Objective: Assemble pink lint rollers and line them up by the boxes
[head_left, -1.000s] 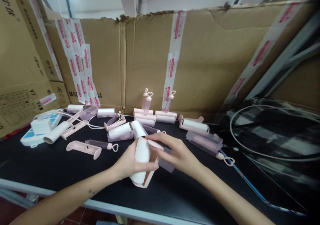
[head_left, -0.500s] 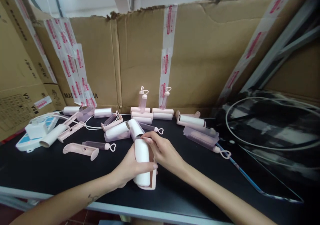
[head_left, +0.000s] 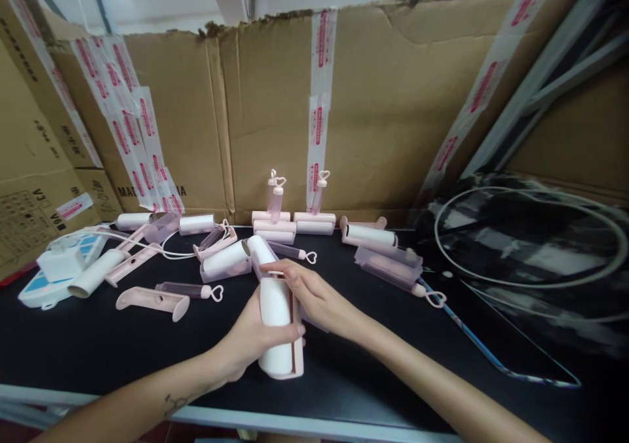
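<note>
Near the table's front edge, a white lint roll (head_left: 276,328) sits upright in a pale pink roller frame (head_left: 298,351). My left hand (head_left: 248,335) is closed round its lower part, with the thumb across the front. At the upper end, my right hand (head_left: 309,292) lies with its fingers bent over the frame's end cap, touching it; its thumb is hardly visible. Just behind stands another white roll (head_left: 260,251), lying on its side. To the left are a bare pink frame (head_left: 152,301) and a translucent handle with a heart-shaped loop (head_left: 215,292).
Assembled pink rollers with upright handles (head_left: 278,200) line the cardboard wall (head_left: 383,115). A roller with a translucent cover (head_left: 390,269) lies to the right, beside a black bag and white cable (head_left: 531,286). A power strip (head_left: 59,272) with a white plug sits at left.
My right hand has gone from pinching at the frame's top end to lying flatter over it. The roll now sits straighter within the frame. The view has shifted slightly.
</note>
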The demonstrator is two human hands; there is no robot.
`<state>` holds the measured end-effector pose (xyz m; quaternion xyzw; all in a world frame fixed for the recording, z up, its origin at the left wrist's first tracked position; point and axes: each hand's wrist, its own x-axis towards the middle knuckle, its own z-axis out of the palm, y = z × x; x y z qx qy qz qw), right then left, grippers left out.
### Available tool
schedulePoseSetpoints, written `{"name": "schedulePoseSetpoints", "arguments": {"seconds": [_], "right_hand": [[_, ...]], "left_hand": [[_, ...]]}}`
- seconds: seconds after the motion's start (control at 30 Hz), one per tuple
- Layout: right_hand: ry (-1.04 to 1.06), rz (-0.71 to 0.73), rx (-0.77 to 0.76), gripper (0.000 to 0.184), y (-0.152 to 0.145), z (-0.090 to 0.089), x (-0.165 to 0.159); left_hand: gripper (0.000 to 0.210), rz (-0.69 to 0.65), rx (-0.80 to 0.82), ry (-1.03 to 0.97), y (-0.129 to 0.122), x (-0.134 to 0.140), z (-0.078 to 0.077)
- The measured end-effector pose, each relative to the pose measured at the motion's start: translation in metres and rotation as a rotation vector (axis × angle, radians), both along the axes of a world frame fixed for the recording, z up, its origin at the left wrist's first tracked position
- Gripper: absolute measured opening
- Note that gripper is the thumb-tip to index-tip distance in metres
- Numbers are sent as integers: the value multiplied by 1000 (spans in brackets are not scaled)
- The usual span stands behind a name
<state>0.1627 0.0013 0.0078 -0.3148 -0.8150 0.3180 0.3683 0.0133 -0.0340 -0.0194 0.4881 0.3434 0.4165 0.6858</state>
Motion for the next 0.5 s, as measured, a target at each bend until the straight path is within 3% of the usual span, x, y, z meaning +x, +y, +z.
{"name": "schedulePoseSetpoints", "arguments": {"seconds": [0.13,0.23,0.3,0.4,0.5], "right_hand": [[42,50,-27,55,12,16,17],[81,-170,126,44,45,17,48],[-148,-328,250,36,69,9,71],[-276,-361,226,28,91,-15,86],[-304,-397,197,25,97,-37,77]], "left_hand": [[40,-35,-132,-45,-1,-7,11],[32,16,-147,-126,4,-15,19],[33,69,-152,-138,9,-20,23],[36,135,-176,-125,15,-23,25],[39,195,-157,-124,18,-21,24]]}}
